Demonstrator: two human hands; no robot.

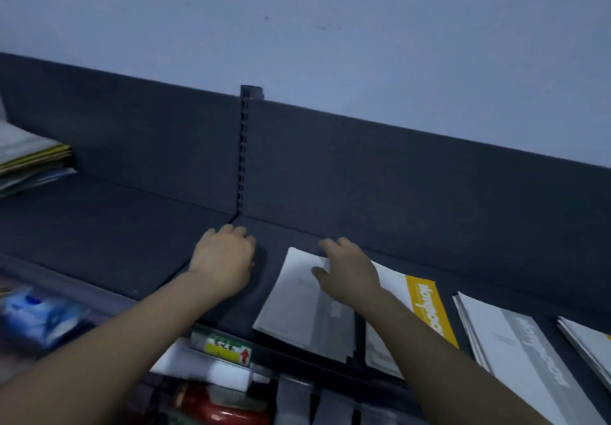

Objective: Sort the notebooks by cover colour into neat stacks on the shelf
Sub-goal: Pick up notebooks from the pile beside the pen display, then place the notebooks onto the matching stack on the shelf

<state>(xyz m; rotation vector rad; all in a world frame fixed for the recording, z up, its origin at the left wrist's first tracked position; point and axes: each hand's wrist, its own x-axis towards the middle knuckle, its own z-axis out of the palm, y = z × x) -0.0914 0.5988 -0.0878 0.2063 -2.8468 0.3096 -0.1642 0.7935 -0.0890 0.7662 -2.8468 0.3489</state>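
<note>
A stack of grey-banded white notebooks (297, 309) lies on the dark shelf (99, 226) near its front edge. My right hand (347, 269) rests on the stack's far right corner, fingers bent over the top edge. My left hand (224, 259) lies on the bare shelf just left of that stack, fingers curled, with nothing seen in it. To the right lies a yellow-banded notebook stack (426, 309), partly under my right forearm. Further right sit another grey-banded stack (515, 352) and a notebook corner (591, 342) at the frame edge.
A mixed pile of notebooks (29, 157) sits at the far left of the shelf. A slotted upright (244, 153) splits the back panel. Below the shelf front hang a price label (224, 350), a blue packet (43, 315) and red items (215, 404).
</note>
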